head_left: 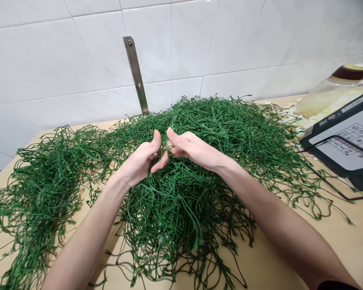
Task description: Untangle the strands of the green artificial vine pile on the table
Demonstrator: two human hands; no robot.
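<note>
A big tangled heap of thin green plastic stems (pixel 205 133) covers the middle of a light wooden table (pixel 345 241). A smaller heap of the same stems (pixel 45 185) lies at the left. My left hand (pixel 143 159) and my right hand (pixel 189 147) meet over the big heap's middle. Both hands are closed, thumbs up, pinching a few green strands between them. A bunch of stems hangs down from my hands toward the table's near edge.
A dark device with a keypad (pixel 345 137) stands at the right. Behind it is a clear jar with a dark lid (pixel 347 78). A metal bracket (pixel 136 74) is screwed to the white tiled wall (pixel 63 60) behind the table.
</note>
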